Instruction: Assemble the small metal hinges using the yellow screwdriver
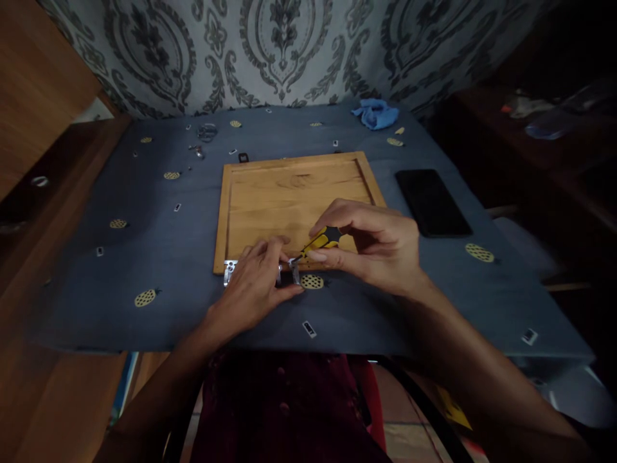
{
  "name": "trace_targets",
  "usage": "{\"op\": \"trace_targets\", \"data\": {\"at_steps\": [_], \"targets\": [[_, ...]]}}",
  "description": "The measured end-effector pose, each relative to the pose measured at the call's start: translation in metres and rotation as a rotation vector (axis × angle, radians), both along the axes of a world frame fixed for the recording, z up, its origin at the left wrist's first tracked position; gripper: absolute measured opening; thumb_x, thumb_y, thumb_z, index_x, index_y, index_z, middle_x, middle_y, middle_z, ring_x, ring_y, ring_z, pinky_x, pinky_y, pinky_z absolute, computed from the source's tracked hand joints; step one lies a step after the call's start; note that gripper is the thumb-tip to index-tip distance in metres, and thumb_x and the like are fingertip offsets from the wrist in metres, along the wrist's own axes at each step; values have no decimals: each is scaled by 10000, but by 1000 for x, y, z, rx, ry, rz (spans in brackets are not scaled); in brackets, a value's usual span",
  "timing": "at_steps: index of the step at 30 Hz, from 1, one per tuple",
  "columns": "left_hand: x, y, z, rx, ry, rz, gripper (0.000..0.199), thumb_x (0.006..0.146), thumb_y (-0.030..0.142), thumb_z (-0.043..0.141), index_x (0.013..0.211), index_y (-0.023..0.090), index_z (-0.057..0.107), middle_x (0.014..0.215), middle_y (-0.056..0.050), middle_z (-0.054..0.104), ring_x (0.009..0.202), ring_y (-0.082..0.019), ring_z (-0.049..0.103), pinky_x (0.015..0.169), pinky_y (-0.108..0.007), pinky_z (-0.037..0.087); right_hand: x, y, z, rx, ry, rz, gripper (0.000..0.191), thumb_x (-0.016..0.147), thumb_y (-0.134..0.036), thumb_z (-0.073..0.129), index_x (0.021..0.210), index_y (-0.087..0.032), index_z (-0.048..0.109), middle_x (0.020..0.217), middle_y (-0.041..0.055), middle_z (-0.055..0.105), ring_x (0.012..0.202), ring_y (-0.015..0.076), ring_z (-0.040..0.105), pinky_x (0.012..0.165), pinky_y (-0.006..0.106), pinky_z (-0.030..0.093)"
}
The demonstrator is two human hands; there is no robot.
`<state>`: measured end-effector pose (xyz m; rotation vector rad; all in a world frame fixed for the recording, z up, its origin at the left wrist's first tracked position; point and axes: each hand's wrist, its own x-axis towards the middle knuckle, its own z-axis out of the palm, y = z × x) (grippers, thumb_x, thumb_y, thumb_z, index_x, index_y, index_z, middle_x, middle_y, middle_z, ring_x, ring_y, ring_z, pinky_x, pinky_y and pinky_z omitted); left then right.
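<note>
A framed wooden panel lies flat on the cloth-covered table. My right hand pinches a small yellow-and-black screwdriver between thumb and fingers. Its shaft slants down left, the tip at a shiny metal fitting on the panel's near edge. That fitting looks like a hinge, but its shape is partly covered. My left hand lies over the near edge, fingers on top and thumb below, gripping the fitting. Another shiny metal plate shows at the panel's near left corner, beside my left hand.
A black phone lies right of the panel. At the back are a crumpled blue cloth, a clear-looking small item and small metal pieces. Black clips sit by the panel's far edge. A patterned curtain hangs behind.
</note>
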<state>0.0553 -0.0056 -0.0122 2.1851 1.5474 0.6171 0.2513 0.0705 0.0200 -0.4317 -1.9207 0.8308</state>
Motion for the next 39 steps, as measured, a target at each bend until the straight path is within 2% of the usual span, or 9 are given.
{"op": "trace_targets", "data": {"at_steps": [5,10,19,22,25,31,36,39], "targets": [[0,0,0,4,-2,5,629,791,259,860,1246,224,428,1199,-84,662,1142,-326,650,953,-496,530,-2,0,-2,-2,6,-40,204,802,-323,859,857,-227,687,720,-18,665,607,135,608,563,295,490],[1,1,1,-4,-13,4,577,788,236,859,1197,233,452,1161,-65,663,1093,-308,657,914,-474,533,-3,-2,-2,-18,20,-57,242,782,-346,874,824,-221,671,732,-13,663,602,129,602,533,279,480],[1,1,2,-2,-20,-1,555,764,214,875,1149,219,475,1106,-52,670,1066,-304,647,891,-446,525,-4,-1,-4,33,33,-66,222,797,-318,865,831,-209,674,732,-16,663,602,123,604,544,272,479],[1,1,1,-4,-20,-2,600,769,229,876,1201,221,459,1110,-51,683,1079,-307,648,913,-458,520,-5,-2,-3,46,106,-126,216,780,-327,876,829,-231,689,739,-11,668,612,142,602,529,285,487],[0,1,-1,-2,-17,-6,655,785,237,865,1272,224,426,1138,-58,695,1125,-309,644,955,-475,507,-5,-4,-2,35,170,-190,182,791,-267,865,829,-246,689,764,-6,672,616,144,592,527,290,487],[0,1,-1,1,-9,0,629,764,235,885,1221,212,454,1129,-65,688,1069,-299,652,909,-456,519,-4,-3,-8,112,81,-147,158,805,-215,840,868,-221,695,769,-9,665,624,130,600,566,285,480],[1,1,1,-7,-27,0,669,765,225,883,1264,208,437,1139,-69,688,1101,-309,647,931,-468,514,-4,-2,-9,116,74,-158,157,808,-189,830,862,-210,684,764,-5,663,639,131,604,577,282,477],[1,1,1,-5,-22,3,614,771,231,876,1221,219,459,1138,-66,678,1090,-312,647,929,-480,515,-4,-3,-8,118,66,-154,166,808,-195,832,853,-211,674,764,-8,664,648,130,608,584,279,484]]}}
